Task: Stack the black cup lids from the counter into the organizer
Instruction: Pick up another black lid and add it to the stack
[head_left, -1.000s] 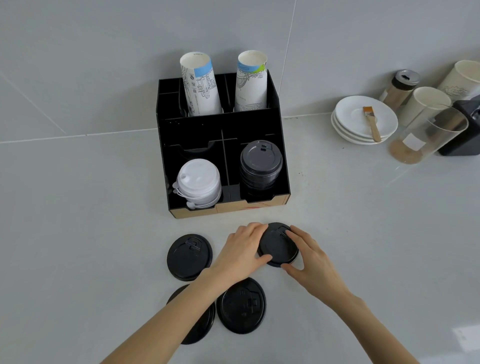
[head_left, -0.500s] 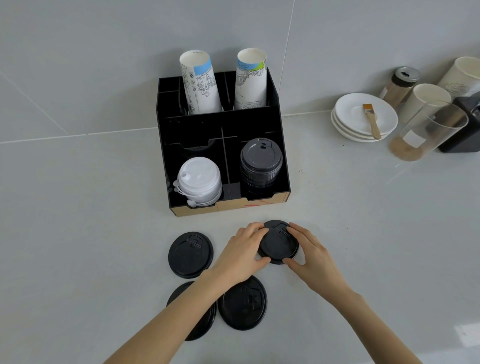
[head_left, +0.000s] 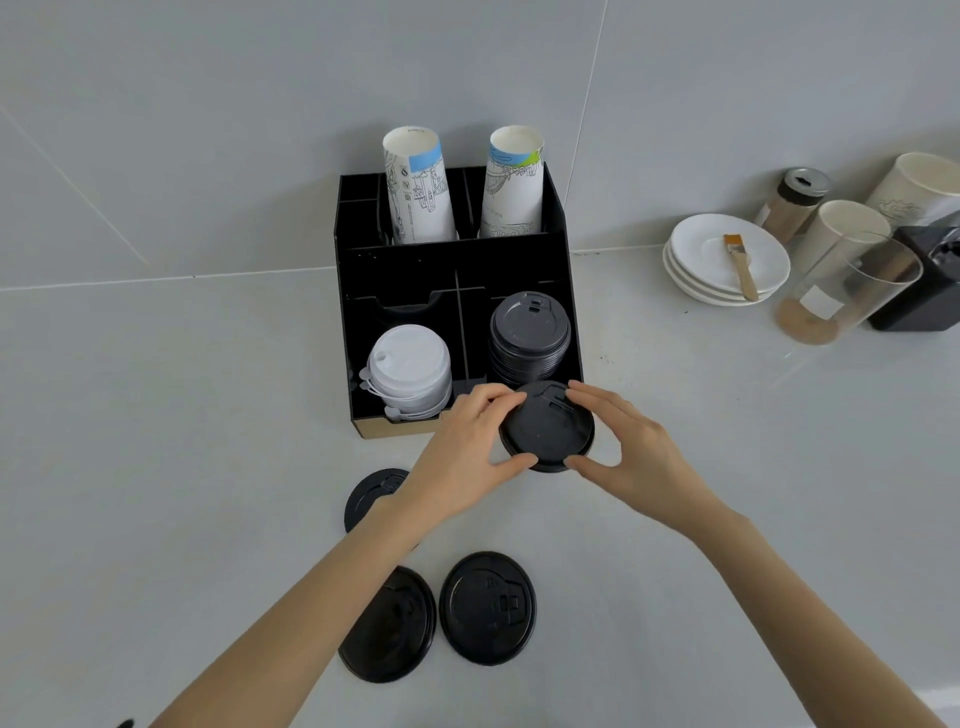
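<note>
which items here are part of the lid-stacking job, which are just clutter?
In the job:
held black lid, gripped by left hand and right hand
three loose black lids on the counter
black lid stack in the organizer

Just lying about:
white lids
paper cups
saucers with brush
shaker
clear cup

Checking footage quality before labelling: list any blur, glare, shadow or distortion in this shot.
Head view: wide-angle bending curves the wall tile seams and tilts the cups; soft even light, faint shadows under the hands; the held lid slightly soft; dark organizer recesses lose detail; pale glare patch at the counter's lower right.
</note>
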